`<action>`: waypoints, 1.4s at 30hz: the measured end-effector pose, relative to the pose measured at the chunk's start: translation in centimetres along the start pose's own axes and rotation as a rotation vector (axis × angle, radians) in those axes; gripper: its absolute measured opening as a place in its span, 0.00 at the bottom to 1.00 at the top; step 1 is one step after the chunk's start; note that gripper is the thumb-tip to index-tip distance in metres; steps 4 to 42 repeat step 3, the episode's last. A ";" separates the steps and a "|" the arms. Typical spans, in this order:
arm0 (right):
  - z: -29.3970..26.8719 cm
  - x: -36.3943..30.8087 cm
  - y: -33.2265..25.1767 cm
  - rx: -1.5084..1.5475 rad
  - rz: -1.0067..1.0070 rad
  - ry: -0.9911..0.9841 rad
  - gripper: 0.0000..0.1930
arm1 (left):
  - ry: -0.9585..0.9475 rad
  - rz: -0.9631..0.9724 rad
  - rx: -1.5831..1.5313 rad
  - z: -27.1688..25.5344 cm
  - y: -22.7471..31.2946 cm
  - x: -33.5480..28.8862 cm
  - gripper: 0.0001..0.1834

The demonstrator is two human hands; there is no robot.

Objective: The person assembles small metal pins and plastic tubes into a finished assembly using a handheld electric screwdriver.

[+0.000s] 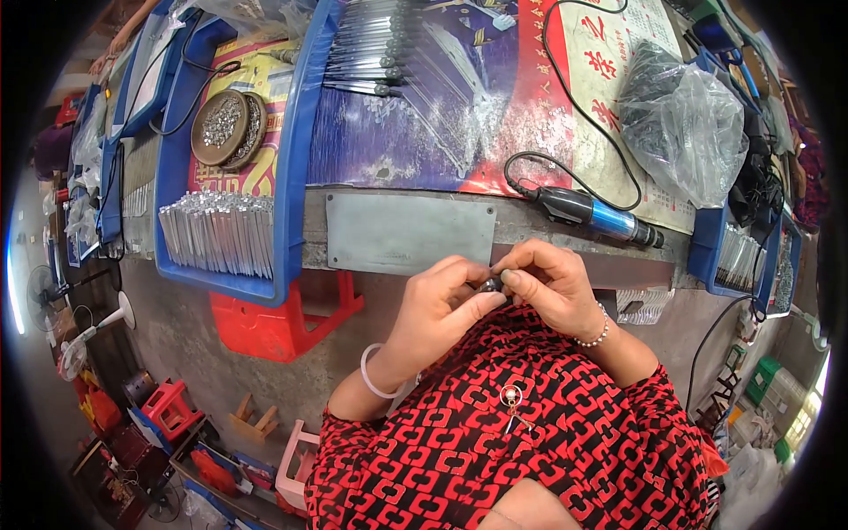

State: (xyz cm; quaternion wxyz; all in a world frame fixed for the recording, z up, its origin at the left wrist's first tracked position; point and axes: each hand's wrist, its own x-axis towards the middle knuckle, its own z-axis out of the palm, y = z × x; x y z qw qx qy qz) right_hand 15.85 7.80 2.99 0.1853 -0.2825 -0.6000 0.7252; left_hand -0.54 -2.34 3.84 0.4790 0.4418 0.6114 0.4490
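Note:
My left hand (442,305) and my right hand (556,291) meet in front of the table's near edge. Between their fingertips is a small dark part (492,284), pinched from both sides; fingers cover most of it, so its kind is unclear. Just beyond my hands, a grey metal plate (411,234) is fixed along the table edge. To the right of the plate lies a black and blue electric screwdriver (596,217) with its cord looped behind it.
At left stands a blue tray (290,177) with upright silver strips (221,234) and round dishes (221,124) of small metal bits. Long metal pieces (364,44) lie in a row at the back. A clear plastic bag (693,132) sits at right; a red stool (256,327) is below the table.

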 end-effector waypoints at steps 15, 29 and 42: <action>-0.2 0.0 0.3 -0.042 0.044 -0.010 0.07 | -0.181 -0.291 -0.437 0.0 -1.7 -0.3 0.11; -0.2 0.0 0.3 -0.042 0.044 -0.010 0.07 | -0.181 -0.291 -0.437 0.0 -1.7 -0.3 0.11; -0.2 0.0 0.3 -0.042 0.044 -0.010 0.07 | -0.181 -0.291 -0.437 0.0 -1.7 -0.3 0.11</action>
